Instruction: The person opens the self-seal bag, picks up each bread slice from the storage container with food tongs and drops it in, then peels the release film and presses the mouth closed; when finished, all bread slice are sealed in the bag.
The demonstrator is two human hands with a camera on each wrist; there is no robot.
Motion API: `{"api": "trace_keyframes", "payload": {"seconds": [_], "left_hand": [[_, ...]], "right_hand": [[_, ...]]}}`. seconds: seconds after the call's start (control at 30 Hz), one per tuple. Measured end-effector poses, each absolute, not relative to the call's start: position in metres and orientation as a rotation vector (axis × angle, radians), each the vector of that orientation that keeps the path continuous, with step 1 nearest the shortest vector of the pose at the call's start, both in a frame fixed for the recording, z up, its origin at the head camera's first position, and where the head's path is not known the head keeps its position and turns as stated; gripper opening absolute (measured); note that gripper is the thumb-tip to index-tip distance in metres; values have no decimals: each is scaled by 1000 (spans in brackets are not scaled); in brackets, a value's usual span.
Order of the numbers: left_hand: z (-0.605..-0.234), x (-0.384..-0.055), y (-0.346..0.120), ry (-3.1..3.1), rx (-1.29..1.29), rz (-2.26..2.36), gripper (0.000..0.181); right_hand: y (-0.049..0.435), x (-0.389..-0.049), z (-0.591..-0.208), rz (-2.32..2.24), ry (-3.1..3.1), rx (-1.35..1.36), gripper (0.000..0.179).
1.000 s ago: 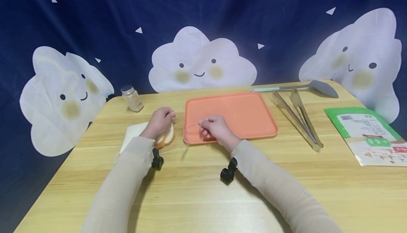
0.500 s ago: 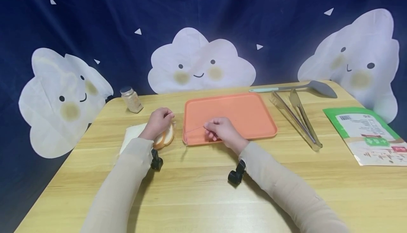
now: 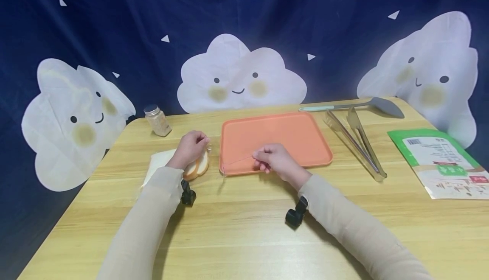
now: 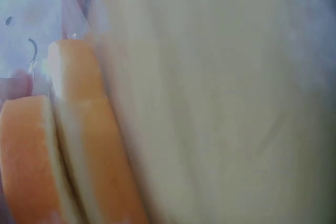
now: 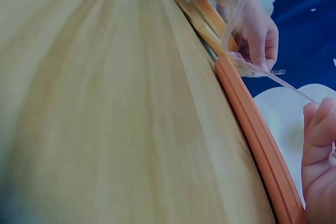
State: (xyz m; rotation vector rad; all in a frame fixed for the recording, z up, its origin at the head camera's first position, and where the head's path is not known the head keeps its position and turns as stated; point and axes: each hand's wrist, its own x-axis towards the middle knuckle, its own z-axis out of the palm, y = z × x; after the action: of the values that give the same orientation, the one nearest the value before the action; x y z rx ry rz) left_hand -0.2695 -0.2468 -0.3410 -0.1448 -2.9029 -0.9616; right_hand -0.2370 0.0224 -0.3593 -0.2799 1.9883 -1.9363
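Sliced bread [image 3: 201, 164] lies in a clear plastic bag [image 5: 244, 6] left of the orange tray [image 3: 275, 133]. My left hand [image 3: 191, 147] is over the bread and pinches the bag near its end, as the right wrist view shows. Brown crusts of the bread slices [image 4: 105, 145] fill the left side of the left wrist view. Over the tray's front part, my right hand [image 3: 276, 160] pinches a thin clear plastic strip [image 5: 289, 85] between thumb and fingers. The strip stretches taut from the bag's end across the tray's left corner.
A glass jar [image 3: 158, 121] with a metal lid stands at the back left. Right of the tray lie metal tongs [image 3: 355, 142], and behind them a grey spatula [image 3: 386, 107] with a mint handle. A green and white packet [image 3: 445, 165] lies at the far right.
My right hand has moved to the right and slightly nearer, drawing the strip out longer over the tray. The left hand stays in place on the bag.
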Motion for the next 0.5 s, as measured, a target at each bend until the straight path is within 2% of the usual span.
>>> {"api": "trace_keyframes", "payload": {"seconds": [0.5], "left_hand": [[-344,-272,-249,-2867,-179,-966,20]], "right_hand": [[44,-230,-359,-1901,2007,-314,17]]}}
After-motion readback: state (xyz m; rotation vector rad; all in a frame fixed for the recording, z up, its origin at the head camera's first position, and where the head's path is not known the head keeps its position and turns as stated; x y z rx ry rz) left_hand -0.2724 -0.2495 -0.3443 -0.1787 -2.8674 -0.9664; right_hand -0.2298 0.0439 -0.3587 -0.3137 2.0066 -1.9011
